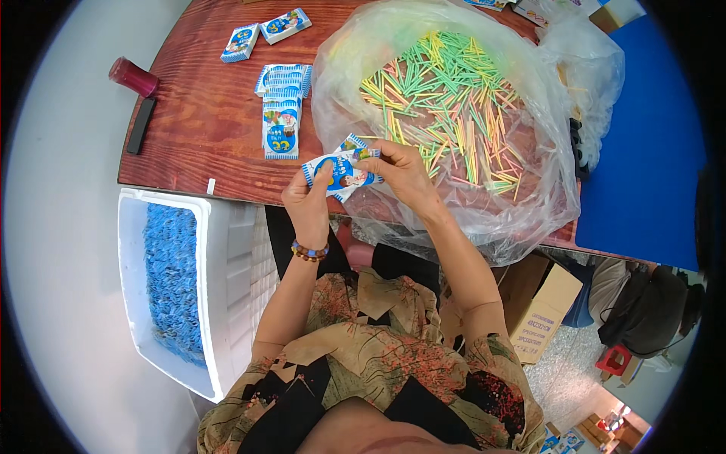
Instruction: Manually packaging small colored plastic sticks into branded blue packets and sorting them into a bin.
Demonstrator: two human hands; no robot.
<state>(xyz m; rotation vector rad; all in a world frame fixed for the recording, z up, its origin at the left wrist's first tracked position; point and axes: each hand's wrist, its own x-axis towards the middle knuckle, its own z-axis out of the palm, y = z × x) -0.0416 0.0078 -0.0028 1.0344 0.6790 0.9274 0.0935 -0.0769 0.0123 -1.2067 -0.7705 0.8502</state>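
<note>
Head view: both hands meet at the near edge of the brown worktop [197, 129], sharing one small blue-and-white packet [342, 172]. The left hand [308, 200] pinches the packet's left end between thumb and fingers. The right hand [401, 172] pinches its right, upper end, where short green and yellow stick tips seem to show at the fingers. The packet's long axis runs roughly left to right, tilted up toward the right, so it lies between the two hands with neither clearly nearer.

Just beyond the right hand lies an open clear plastic bag [529, 189] filled with coloured sticks [446, 98]. Far-left on the worktop are more flat packets [281, 113], well apart from the hands. A white foam box [227, 318] of blue packets sits low on the left, beside the person's knee. Nothing stands between hands and bag.
</note>
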